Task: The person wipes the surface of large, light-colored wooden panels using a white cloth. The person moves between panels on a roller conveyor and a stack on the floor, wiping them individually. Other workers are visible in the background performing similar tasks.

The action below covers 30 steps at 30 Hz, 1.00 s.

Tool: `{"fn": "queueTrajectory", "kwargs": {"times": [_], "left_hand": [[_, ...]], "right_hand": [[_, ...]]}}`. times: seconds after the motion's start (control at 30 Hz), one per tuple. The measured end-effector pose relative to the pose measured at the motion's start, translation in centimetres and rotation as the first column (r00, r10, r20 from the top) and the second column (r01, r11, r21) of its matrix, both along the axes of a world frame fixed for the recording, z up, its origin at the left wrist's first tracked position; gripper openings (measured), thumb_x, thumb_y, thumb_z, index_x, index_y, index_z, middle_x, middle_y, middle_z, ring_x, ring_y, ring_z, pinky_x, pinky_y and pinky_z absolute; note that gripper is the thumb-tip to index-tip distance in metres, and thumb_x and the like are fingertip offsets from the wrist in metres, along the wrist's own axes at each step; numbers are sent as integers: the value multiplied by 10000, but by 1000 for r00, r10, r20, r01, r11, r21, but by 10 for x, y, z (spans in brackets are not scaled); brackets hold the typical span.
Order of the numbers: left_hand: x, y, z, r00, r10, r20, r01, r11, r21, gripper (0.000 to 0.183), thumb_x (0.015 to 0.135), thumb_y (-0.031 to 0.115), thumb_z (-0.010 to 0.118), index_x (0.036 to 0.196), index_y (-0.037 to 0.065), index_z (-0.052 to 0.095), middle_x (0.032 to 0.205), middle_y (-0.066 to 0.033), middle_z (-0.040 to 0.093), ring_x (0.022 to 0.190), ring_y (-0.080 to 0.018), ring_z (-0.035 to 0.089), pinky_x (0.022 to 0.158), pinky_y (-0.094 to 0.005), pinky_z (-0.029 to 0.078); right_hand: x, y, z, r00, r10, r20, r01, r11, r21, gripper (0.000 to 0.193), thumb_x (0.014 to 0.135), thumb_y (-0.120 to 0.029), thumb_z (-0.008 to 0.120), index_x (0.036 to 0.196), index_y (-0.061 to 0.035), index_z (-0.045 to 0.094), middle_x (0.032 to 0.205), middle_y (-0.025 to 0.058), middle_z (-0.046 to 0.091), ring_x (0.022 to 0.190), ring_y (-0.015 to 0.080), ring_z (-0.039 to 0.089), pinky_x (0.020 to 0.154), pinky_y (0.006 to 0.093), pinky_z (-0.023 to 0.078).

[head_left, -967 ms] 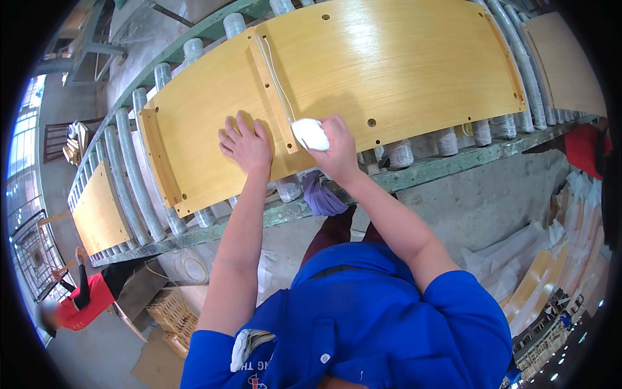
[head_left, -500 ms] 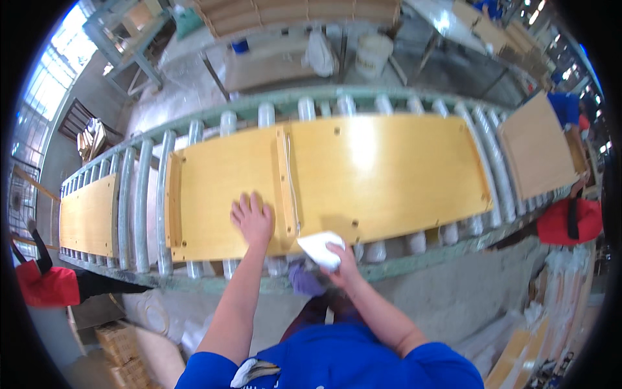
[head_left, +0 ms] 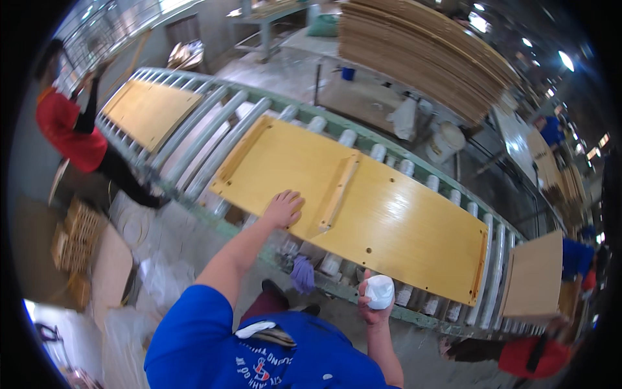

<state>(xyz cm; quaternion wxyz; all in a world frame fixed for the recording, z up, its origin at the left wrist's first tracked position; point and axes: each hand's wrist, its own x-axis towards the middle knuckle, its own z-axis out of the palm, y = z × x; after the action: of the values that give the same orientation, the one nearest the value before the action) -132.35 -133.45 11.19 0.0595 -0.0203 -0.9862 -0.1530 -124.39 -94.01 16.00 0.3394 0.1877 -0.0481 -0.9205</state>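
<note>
A long yellow wooden panel (head_left: pixel 414 217) with drilled holes lies across the conveyor rollers. A narrow wooden batten (head_left: pixel 339 189) crosses it, and another strip (head_left: pixel 243 150) runs along its left end. My left hand (head_left: pixel 283 209) rests on the panel's near edge, left of the batten, palm down with fingers stretched out. Just off the near edge, to the right, my right hand (head_left: pixel 374 312) grips a white rounded thing (head_left: pixel 380 292); its kind is unclear, and my fingers wrap round its side.
The roller conveyor (head_left: pixel 220 133) carries another yellow panel (head_left: pixel 150 111) at the left, beside a person in red (head_left: pixel 68 133). A purple cloth (head_left: pixel 302 273) hangs at the near rail. Cardboard (head_left: pixel 532 275) and other people are at the right; stacked boards (head_left: pixel 421 55) stand beyond.
The view has turned, so the conveyor now slants down to the right. My right hand has moved the white thing away from the batten's near end, rightward past the panel's edge. My left hand stays on the panel.
</note>
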Motion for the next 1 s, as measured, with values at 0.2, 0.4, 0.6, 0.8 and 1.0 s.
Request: {"fn": "queueTrajectory", "kwargs": {"times": [0.2,0.4,0.6,0.8,1.0], "left_hand": [[29,-69,2,994,111,10,-111,994,15,423,805,307,562,1207,181,529,1300,-78,467,1243,-292,390,1017,-462,330],[6,-98,-10,985,-6,-170,10,1000,23,407,815,315,557,1193,164,538,1277,-89,479,1232,-307,392,1025,-475,315],[1,-110,-22,975,24,-219,10,988,154,394,833,328,533,1180,141,541,1284,-99,474,1255,-319,375,1070,-486,266],[-2,-118,-13,998,-48,-46,58,964,260,380,858,303,506,1188,114,522,1334,-102,423,1302,-327,322,1107,-494,201],[0,-128,-28,995,-34,-93,59,958,279,379,885,293,487,1219,115,513,1344,-96,401,1322,-315,303,1126,-491,161]], "right_hand": [[-23,-59,32,969,162,-187,-126,974,191,674,847,-591,515,1370,-183,396,1469,63,331,1271,404,376,687,453,517],[-110,-199,40,890,235,-390,-239,970,40,673,848,-463,602,1379,-123,366,1488,57,286,1014,271,511,511,285,464],[-162,-368,58,827,335,-451,-302,942,145,647,863,-388,605,1387,-113,345,1449,72,323,930,228,530,466,234,436],[-201,-477,54,484,733,-478,-219,630,745,561,823,-266,638,1275,-9,426,1223,116,539,793,182,589,446,213,435],[-195,-561,57,105,979,-172,173,153,973,431,712,-106,749,1082,9,558,950,72,633,811,149,624,722,287,505]]}}
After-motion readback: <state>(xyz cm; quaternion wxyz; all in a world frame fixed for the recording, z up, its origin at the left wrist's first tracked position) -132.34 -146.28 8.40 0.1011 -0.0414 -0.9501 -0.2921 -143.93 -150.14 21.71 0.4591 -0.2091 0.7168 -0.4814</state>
